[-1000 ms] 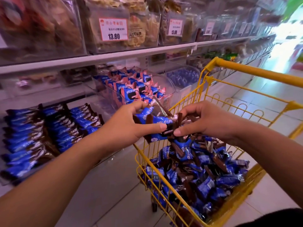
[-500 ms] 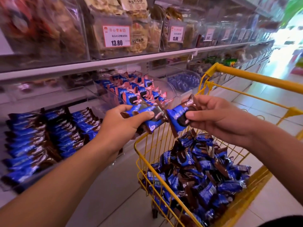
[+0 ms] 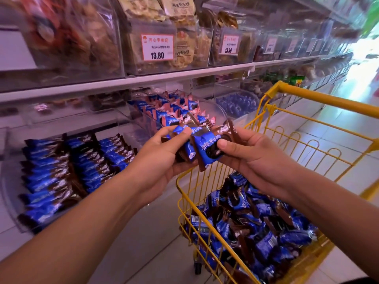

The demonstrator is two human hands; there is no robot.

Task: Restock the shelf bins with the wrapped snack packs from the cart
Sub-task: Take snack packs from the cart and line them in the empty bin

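Head view, one entry per item.

Left hand (image 3: 162,158): mine, fingers curled round a small stack of snack packs (image 3: 185,138), thumb pressed on top. A second ago this stack sat low, just over the cart's near rim; it now rides higher and closer to the shelf.

Right hand (image 3: 252,154): mine, thumb and fingers pinching one blue pack (image 3: 207,149) flat, its printed face turned up toward me. A second ago it was reaching into the heap; it has since lifted clear and brought this pack against the stack's edge.

Cart (image 3: 320,101): yellow wire, at my right, loose blue-and-brown packs (image 3: 254,228) heaped across its floor. Plenty left to move.

Shelf bin (image 3: 12,193): clear, lower left, three neat rows of matching packs (image 3: 61,177), with room at the near end as far as I can judge.

Reading: the handful is gathered and squared; the next step is probably carrying it left into that bin. Restock well short of done.
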